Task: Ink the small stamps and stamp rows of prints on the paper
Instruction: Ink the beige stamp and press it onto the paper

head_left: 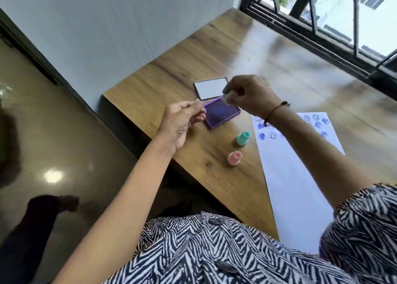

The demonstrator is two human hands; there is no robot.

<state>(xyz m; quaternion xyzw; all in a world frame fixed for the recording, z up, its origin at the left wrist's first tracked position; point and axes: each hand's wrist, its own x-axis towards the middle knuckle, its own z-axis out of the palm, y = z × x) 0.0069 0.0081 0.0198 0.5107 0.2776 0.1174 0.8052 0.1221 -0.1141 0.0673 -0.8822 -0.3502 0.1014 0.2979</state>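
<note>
A purple ink pad (223, 113) lies open on the wooden table (171, 73), its white-lined lid (209, 88) folded back behind it. My right hand (249, 94) hovers over the pad's far corner, shut on a small pale stamp (228, 95). My left hand (182, 122) is just left of the pad, pinching a small pale piece, perhaps a stamp cap (198, 102). A green stamp (243, 138) and a pink stamp (234, 158) stand upright between the pad and the white paper (296, 176). Blue round prints (272, 135) line the paper's far end.
The table's left edge drops to a shiny floor (64, 154). A white wall runs along the table's far left, and a barred window (343, 25) along the far right. My forearm crosses over the paper's upper part.
</note>
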